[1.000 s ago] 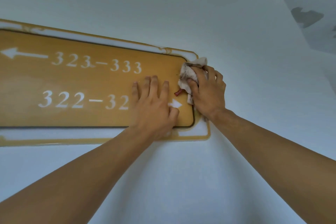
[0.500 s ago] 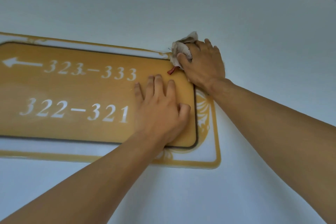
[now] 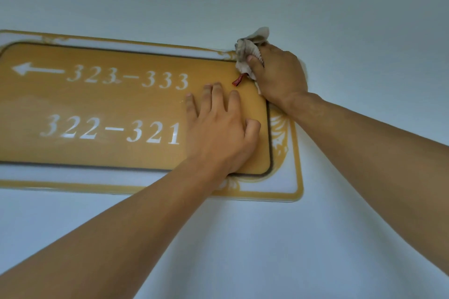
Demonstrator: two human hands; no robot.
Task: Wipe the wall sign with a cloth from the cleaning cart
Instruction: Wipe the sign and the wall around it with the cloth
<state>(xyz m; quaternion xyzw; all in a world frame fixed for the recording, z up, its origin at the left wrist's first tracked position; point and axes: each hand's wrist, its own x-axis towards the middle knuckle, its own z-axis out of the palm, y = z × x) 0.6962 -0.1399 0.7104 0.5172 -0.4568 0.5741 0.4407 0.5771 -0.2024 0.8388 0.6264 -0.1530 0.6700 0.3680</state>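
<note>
A gold wall sign (image 3: pixel 116 104) with white room numbers and an arrow hangs on the pale wall, inside a white and gold frame. My right hand (image 3: pixel 279 75) grips a crumpled grey-white cloth (image 3: pixel 247 52) with a small red tag and presses it on the sign's top right corner. My left hand (image 3: pixel 218 128) lies flat with fingers spread on the right part of the gold panel, below the cloth, covering the end of the lower line.
The plain pale wall (image 3: pixel 340 19) surrounds the sign on all sides. The sign's white and gold frame (image 3: pixel 297 177) stands slightly proud of the wall at its lower right corner.
My right hand has carried the cloth up from the right edge of the panel to the top right corner. My left hand stays flat on the sign. The view has shifted.
</note>
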